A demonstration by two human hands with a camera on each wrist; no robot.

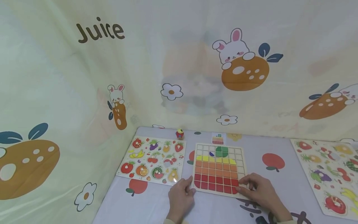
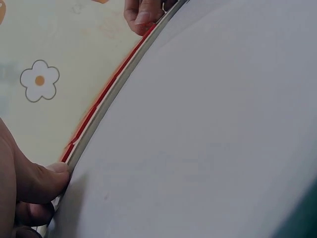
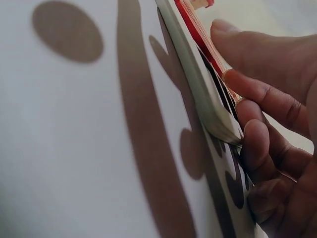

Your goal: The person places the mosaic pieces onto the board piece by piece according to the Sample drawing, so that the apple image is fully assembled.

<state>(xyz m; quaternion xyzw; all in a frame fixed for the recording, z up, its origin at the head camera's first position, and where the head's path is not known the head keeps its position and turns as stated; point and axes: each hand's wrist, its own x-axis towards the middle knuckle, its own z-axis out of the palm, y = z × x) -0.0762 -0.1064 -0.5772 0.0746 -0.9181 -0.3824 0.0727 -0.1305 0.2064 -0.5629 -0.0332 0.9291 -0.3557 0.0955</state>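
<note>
Both hands grip the grid puzzle board (image 1: 218, 166) on the table (image 1: 279, 183): left hand (image 1: 180, 194) at its near-left corner, right hand (image 1: 258, 191) near-right. Seemingly lifting or repositioning it; keeping it level matters.

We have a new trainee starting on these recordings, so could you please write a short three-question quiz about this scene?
1. True or false: both hands hold the grid board at its near corners.
2. Which colour fills the board's nearest rows? A red, B blue, C white.
3. What stands on the table beyond the fruit puzzle?

Key
1. True: left hand at the near-left corner, right hand at the near-right.
2. A.
3. A small red and yellow toy.
</note>
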